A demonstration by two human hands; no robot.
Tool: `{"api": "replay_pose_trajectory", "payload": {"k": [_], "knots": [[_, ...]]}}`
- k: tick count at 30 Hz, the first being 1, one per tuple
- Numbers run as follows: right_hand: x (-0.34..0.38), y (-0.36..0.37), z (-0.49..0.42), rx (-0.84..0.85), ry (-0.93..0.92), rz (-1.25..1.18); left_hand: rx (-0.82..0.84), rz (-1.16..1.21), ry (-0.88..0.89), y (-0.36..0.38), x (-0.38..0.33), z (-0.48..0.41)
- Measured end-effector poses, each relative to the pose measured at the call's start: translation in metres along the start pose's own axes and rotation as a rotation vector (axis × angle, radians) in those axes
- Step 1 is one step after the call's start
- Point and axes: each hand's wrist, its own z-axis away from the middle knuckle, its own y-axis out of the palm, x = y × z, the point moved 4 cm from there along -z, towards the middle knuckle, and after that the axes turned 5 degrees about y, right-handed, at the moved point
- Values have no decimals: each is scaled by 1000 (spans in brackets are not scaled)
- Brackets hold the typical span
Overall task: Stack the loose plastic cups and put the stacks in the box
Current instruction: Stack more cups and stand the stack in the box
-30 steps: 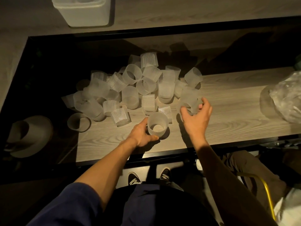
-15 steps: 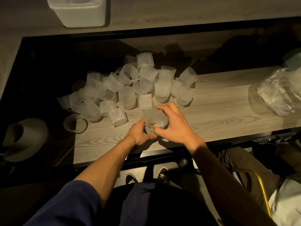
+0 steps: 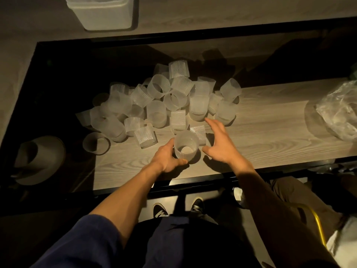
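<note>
Cups of frosted, ribbed plastic occupy the wooden bench [image 3: 270, 120], seen from the head camera looking down past the person's dark trousers and black-and-white shoes [image 3: 160, 210]. Nearest the bench's front edge, the left hand [image 3: 167, 157] grips an upright cup stack [image 3: 186, 147], mouth up; its fingers are clamped around the stack's left wall and its thumb lies along the near base. Whether the stack holds two cups or more cannot be told. Just right of the stack, the right hand [image 3: 220, 144] hovers with fingers spread apart and holding nothing, the fingertips pointing toward the pile. Directly behind the stack, one ribbed cup [image 3: 199, 132] lies on its side, and another ribbed cup [image 3: 145, 136] stands inverted to the left. A single cup [image 3: 96, 143] lies apart at the bench's dark left margin, mouth toward the camera. Beyond these, the loose cup pile [image 3: 173, 97] spreads across the middle of the bench, with cups upright, inverted and tipped, many touching or overlapping. At the right end of the bench rests a crumpled clear plastic bag [image 3: 340, 111]. On the floor to the left sits a pale hat-shaped object [image 3: 38, 159]. Farthest away, beyond the bench's dark rear edge, stands the white box [image 3: 104, 12], well apart from every cup
</note>
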Motion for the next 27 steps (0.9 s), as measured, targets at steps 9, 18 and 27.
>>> {"api": "replay_pose_trajectory", "payload": {"k": [9,18,27], "knots": [[-24,27,-37,69,145,243,-28,0,-9,-6,7,4],[-16,8,-20,-167,133,-379,-32,-1,9,-8,10,1],[66,-16,17,-77,-339,-143,-33,-10,27,-9,11,-2]]}}
